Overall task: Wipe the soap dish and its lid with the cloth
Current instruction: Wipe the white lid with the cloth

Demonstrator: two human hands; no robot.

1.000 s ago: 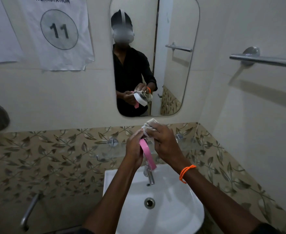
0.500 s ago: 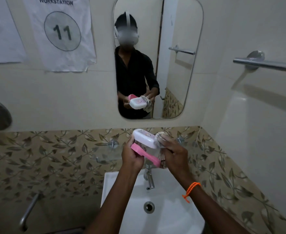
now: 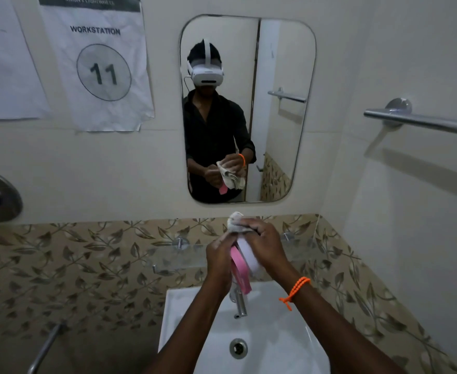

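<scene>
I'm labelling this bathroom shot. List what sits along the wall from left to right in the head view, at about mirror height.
Plain paper sheet → workstation 11 sign → mirror → towel bar.

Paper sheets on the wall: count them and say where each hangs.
2. The workstation 11 sheet hangs left of the mirror; a second sheet, with no print I can read, hangs left of it, cut off by the frame edge. More may lie out of view.
</scene>
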